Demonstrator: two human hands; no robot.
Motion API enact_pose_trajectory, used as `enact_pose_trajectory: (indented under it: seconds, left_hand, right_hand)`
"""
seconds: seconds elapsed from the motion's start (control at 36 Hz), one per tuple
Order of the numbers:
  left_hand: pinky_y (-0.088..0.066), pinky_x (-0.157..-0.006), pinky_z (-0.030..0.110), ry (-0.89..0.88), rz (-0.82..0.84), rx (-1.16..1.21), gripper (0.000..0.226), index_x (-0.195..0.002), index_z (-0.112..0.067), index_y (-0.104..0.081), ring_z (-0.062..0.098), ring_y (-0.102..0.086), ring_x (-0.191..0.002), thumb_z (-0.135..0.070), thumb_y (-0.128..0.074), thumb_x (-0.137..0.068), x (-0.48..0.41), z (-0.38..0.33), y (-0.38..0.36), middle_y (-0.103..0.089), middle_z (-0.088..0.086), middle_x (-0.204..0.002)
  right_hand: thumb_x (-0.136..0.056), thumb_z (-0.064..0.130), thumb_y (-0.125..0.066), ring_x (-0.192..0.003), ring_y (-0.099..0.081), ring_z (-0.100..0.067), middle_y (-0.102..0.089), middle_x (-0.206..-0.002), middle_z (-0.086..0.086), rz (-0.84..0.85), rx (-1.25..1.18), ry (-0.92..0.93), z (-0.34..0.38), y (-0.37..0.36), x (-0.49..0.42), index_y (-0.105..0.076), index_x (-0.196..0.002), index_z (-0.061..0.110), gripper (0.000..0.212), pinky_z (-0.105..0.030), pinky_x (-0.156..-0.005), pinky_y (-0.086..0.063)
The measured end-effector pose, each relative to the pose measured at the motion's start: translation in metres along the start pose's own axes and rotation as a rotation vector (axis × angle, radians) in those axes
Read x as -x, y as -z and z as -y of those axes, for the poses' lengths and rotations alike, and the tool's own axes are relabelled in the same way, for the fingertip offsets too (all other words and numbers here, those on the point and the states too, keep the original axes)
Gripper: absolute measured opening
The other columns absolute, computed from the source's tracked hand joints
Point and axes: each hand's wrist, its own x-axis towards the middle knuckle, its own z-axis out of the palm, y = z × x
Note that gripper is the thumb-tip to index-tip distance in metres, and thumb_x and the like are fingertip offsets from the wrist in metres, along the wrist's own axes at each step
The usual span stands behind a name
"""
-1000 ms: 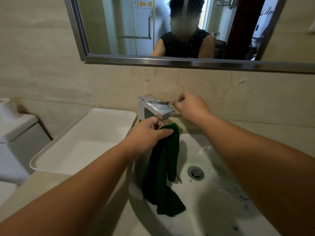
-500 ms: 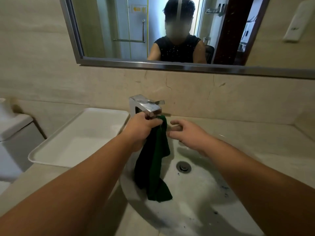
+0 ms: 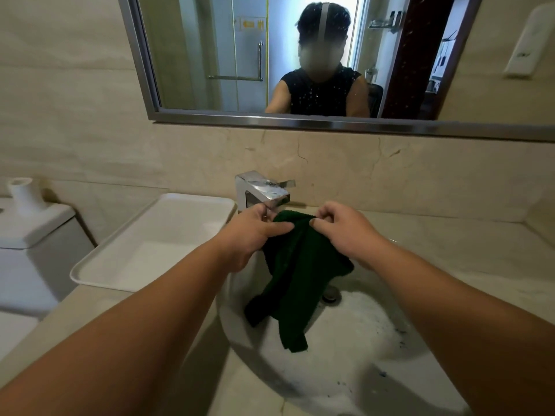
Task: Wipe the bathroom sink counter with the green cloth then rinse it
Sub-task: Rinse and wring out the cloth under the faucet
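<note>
The dark green cloth (image 3: 297,274) hangs spread over the white round sink basin (image 3: 360,340), just under the chrome faucet spout (image 3: 264,190). My left hand (image 3: 255,235) pinches its top left edge. My right hand (image 3: 345,232) pinches its top right edge. The cloth's lower end dangles into the basin and covers part of the drain (image 3: 332,295). Dark specks lie on the basin's right side. No water stream is visible from the spout.
A white rectangular tray (image 3: 150,244) sits on the beige counter (image 3: 450,250) left of the faucet. A white toilet tank (image 3: 33,235) stands at far left. A mirror (image 3: 300,55) hangs above the tiled backsplash and reflects a person.
My right hand left the faucet handle, came down and took hold of the cloth's top right edge. The cloth now hangs spread between both hands instead of bunched from the left.
</note>
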Motion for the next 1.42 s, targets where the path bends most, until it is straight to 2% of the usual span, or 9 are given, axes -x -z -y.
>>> enact_pose_trajectory:
  seconds: [0.17,0.36,0.56,0.72,0.89,1.0,1.08,1.25,1.42]
  left_hand:
    - [-0.051,-0.071,0.029,-0.015,0.064,-0.328,0.008,-0.099,-0.017,-0.078,0.016,-0.071,-0.083,-0.025,-0.078,-0.096,0.005,-0.001,-0.003,-0.078,0.003,-0.091]
    - [-0.053,-0.078,0.038,-0.058,-0.13,-0.41,0.03,-0.096,-0.018,-0.082,0.026,-0.071,-0.09,-0.048,-0.075,-0.094,0.005,-0.001,0.002,-0.08,0.01,-0.097]
    - [-0.062,-0.091,0.054,-0.053,-0.263,-0.495,0.034,-0.096,-0.01,-0.077,0.034,-0.075,-0.094,-0.041,-0.063,-0.103,0.008,0.006,0.005,-0.078,0.018,-0.099]
    - [-0.049,-0.064,0.028,0.079,-0.084,-0.955,0.009,-0.1,-0.02,-0.072,0.016,-0.066,-0.084,-0.028,-0.071,-0.097,0.009,0.01,0.005,-0.071,0.003,-0.095]
    - [-0.057,-0.097,0.037,0.011,0.085,-0.547,0.036,-0.117,-0.028,-0.073,0.017,-0.073,-0.107,-0.022,-0.085,-0.084,0.011,0.006,-0.001,-0.078,-0.003,-0.111]
    - [-0.059,-0.1,0.047,-0.076,0.003,-0.507,0.028,-0.109,-0.027,-0.078,0.021,-0.076,-0.102,-0.043,-0.082,-0.086,0.009,0.006,0.001,-0.081,0.001,-0.104]
    - [-0.06,-0.096,0.056,-0.071,-0.09,-0.514,0.041,-0.102,-0.024,-0.081,0.029,-0.078,-0.096,-0.058,-0.076,-0.079,0.009,0.007,0.008,-0.081,0.006,-0.097]
    - [-0.059,-0.102,0.05,-0.078,-0.127,-0.212,0.017,-0.11,-0.003,-0.078,0.038,-0.076,-0.102,-0.009,-0.065,-0.101,0.004,0.009,0.021,-0.079,0.022,-0.106]
    - [-0.058,-0.102,0.053,-0.054,-0.1,-0.009,0.023,-0.121,-0.001,-0.07,0.044,-0.071,-0.114,-0.005,-0.062,-0.1,0.001,0.01,0.027,-0.076,0.026,-0.114]
  right_hand:
    - [-0.103,0.03,-0.059,-0.072,-0.053,-0.014,-0.057,-0.078,0.007,0.008,0.241,0.126,0.015,0.017,-0.007,-0.055,-0.097,0.025,0.009,-0.031,-0.058,-0.035]
    - [-0.095,0.039,-0.07,-0.079,-0.058,-0.015,-0.063,-0.086,0.003,-0.025,0.361,0.161,0.031,0.044,-0.009,-0.062,-0.098,0.021,0.02,-0.033,-0.059,-0.04]
    - [-0.094,0.031,-0.074,-0.085,-0.071,-0.03,-0.073,-0.098,-0.009,0.465,0.492,-0.126,0.017,0.059,0.0,-0.073,-0.101,0.018,0.015,-0.044,-0.076,-0.065]
    - [-0.101,0.015,-0.062,-0.059,-0.054,-0.021,-0.056,-0.084,-0.015,0.243,-0.064,-0.276,0.013,0.043,0.003,-0.067,-0.11,0.0,0.018,-0.039,-0.066,-0.058]
    - [-0.103,0.014,-0.058,-0.084,-0.068,-0.026,-0.067,-0.102,-0.018,0.198,-0.466,-0.296,0.046,-0.002,-0.005,-0.065,-0.099,0.01,0.009,-0.04,-0.073,-0.064]
    - [-0.102,0.007,-0.056,-0.069,-0.066,-0.022,-0.07,-0.088,-0.015,0.181,-0.586,-0.264,0.051,-0.026,-0.009,-0.063,-0.089,0.012,0.015,-0.043,-0.088,-0.058]
    - [-0.097,-0.001,-0.057,-0.072,-0.065,-0.022,-0.07,-0.095,-0.018,0.153,-0.613,-0.225,0.045,-0.032,-0.014,-0.063,-0.099,0.009,0.012,-0.04,-0.079,-0.058]
    - [-0.086,0.0,-0.06,-0.1,-0.066,-0.025,-0.074,-0.113,-0.012,0.21,-0.473,-0.2,0.019,-0.046,-0.019,-0.07,-0.116,0.018,0.037,-0.036,-0.083,-0.05]
    - [-0.093,0.023,-0.071,-0.104,-0.072,-0.015,-0.08,-0.099,0.008,0.366,-0.249,-0.171,0.0,-0.059,-0.016,-0.077,-0.107,0.026,0.016,-0.039,-0.095,-0.051]
